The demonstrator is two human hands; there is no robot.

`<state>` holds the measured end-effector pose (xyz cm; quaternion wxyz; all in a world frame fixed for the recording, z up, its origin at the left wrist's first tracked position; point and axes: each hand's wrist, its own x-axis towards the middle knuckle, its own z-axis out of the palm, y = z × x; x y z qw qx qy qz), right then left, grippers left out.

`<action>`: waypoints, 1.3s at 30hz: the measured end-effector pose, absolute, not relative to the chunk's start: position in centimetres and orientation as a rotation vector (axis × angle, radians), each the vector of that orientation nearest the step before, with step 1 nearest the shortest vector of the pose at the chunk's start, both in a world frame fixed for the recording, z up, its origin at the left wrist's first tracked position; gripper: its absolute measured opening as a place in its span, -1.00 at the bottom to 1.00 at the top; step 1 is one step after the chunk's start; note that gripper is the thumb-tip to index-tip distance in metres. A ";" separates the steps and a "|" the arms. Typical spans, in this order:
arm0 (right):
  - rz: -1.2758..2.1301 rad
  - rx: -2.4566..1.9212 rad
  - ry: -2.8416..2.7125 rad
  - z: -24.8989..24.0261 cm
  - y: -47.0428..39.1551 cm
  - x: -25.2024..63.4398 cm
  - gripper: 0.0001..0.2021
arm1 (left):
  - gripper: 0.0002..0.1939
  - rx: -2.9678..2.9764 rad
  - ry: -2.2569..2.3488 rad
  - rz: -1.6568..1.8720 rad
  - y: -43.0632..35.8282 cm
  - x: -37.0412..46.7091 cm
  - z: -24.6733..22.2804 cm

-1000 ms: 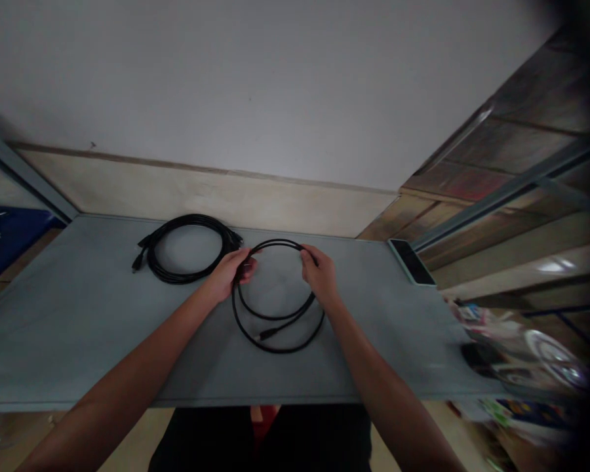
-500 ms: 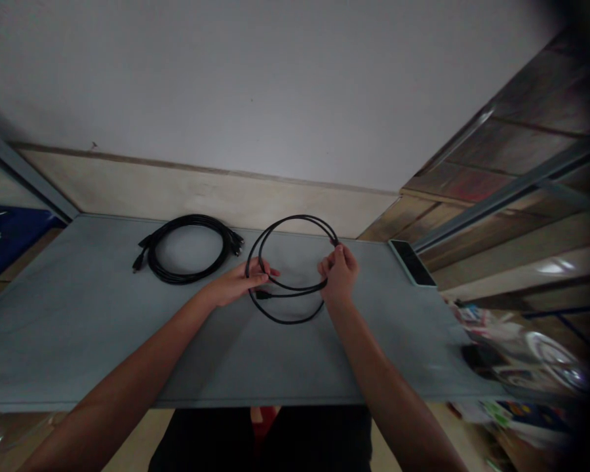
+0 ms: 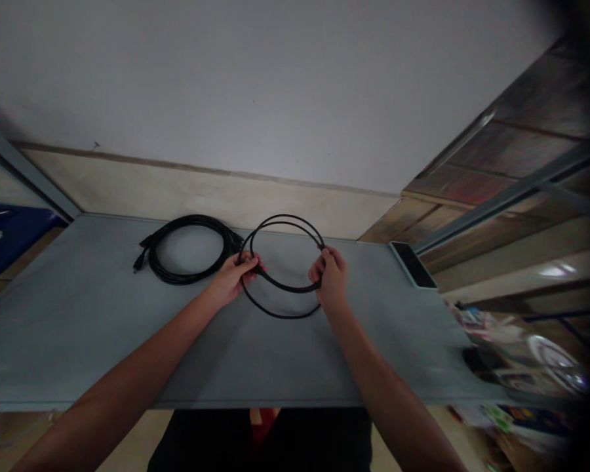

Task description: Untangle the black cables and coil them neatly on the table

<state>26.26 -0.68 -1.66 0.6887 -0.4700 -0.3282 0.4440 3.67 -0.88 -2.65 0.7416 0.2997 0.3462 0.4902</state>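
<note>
A thin black cable [image 3: 288,289] hangs in loose loops between my two hands, above the grey table [image 3: 275,364]. My left hand [image 3: 236,276] is closed on the left side of the loops, thumb and fingers pinching the cable near its plug end. On the right side, my right hand [image 3: 330,275] wraps its fingers round the strands. A second black cable [image 3: 191,280], coiled in a thicker ring, lies on the table to the left; my left hand overlaps its right edge, where its connectors are partly hidden.
A phone [image 3: 413,265] with a pale green edge lies at the table's right end. A white wall [image 3: 255,98] rises behind the table. Metal posts [image 3: 34,177] stand at both sides. Blurred clutter [image 3: 521,354] sits beyond the right edge.
Both hands have shifted left with the looped cable. The loose plug that dangled inside the loops is now at my left fingers, which have closed on it and the strands.
</note>
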 end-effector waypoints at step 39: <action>0.735 -1.428 -1.262 -2.8 -1.2 25.7 -0.63 | -0.54 1.031 0.985 1.034 -1.0 3.4 -2.2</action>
